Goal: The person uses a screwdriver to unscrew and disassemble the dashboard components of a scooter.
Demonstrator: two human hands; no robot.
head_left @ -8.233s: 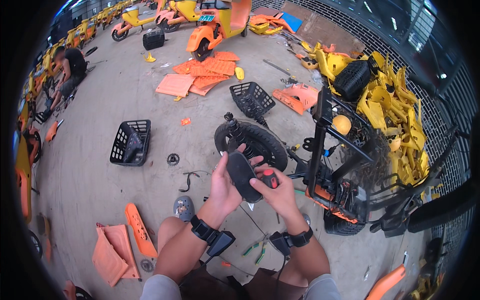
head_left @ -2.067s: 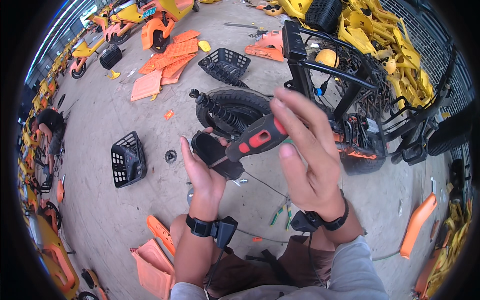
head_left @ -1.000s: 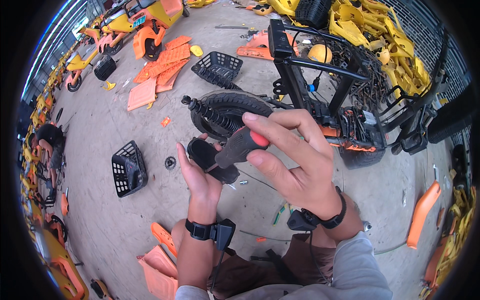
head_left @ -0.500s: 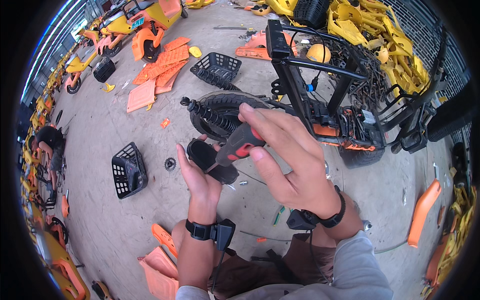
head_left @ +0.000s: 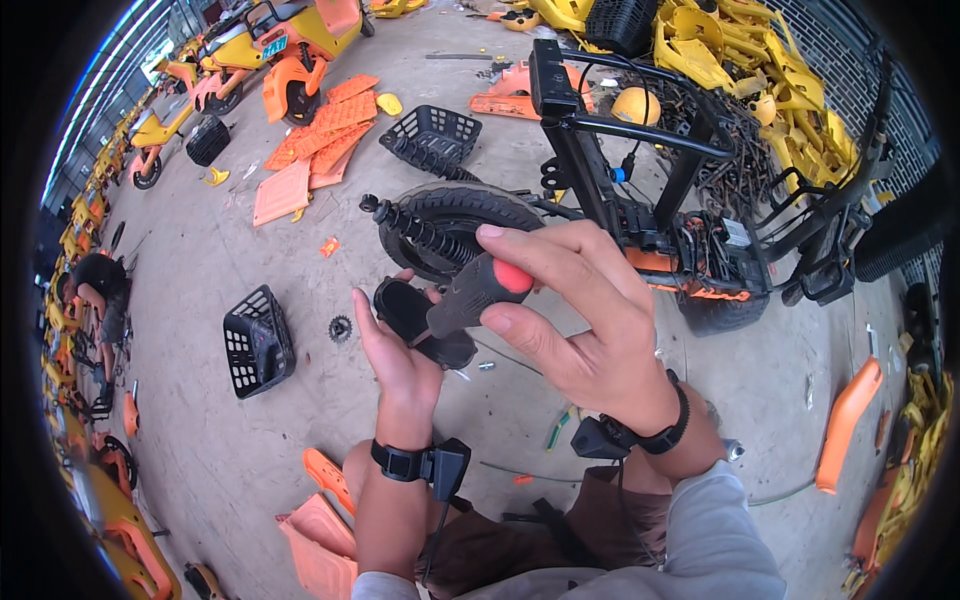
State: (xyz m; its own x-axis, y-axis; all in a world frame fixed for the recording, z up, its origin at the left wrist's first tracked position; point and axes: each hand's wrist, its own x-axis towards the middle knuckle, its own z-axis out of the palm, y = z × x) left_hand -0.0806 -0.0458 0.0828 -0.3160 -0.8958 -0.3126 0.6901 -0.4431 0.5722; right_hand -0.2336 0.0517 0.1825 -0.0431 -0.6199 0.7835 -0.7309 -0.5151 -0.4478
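My left hand point(head_left: 405, 373), palm up, holds a black two-lobed plastic part point(head_left: 449, 350) from below, with its thumb stretched along the near side. A screwdriver point(head_left: 468, 298) with a thick black handle and red butt end slants down to the left into that part. Its short visible shank meets the part between the two lobes, and the tip is hidden. My right hand point(head_left: 605, 335) pinches the handle near the butt between thumb and fingers. Just beyond both hands lie a black tyre point(head_left: 470, 210) and a coil-spring shock absorber point(head_left: 425, 232).
A stripped black scooter frame point(head_left: 590, 170) stands beyond my right hand. On the floor at left are a black basket point(head_left: 258, 345) and a small sprocket point(head_left: 341, 328). Orange panels point(head_left: 330, 140) lie farther off. Another person point(head_left: 98, 290) bends at the far left.
The screwdriver handle has turned about its axis, so its red side patches no longer show and its red butt does. My right fingers have shifted around it; my left hand stays nearly still.
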